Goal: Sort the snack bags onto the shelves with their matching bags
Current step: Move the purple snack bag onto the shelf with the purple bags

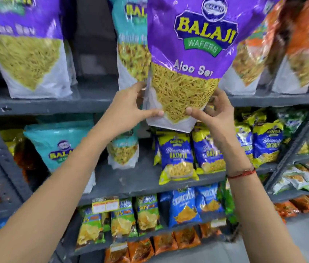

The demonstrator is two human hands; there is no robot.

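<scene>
A large purple Aloo Sev bag [189, 50] is held up in front of the top shelf, upright. My left hand [129, 107] grips its lower left corner and my right hand [214, 111] grips its lower right corner. A matching purple Aloo Sev bag [26, 46] stands on the top shelf [45, 105] at the left. Behind the held bag stands a teal bag [130, 50], partly hidden. Orange bags [298, 44] stand at the right of the same shelf.
The grey metal rack has a gap on the top shelf between the purple and teal bags. Below sit more teal bags [60, 145], blue Gathiya packs [176, 158], blue Crunchem packs [184, 205], green chip packs [148, 213] and orange packs [140, 251]. A second rack [301, 135] adjoins at right.
</scene>
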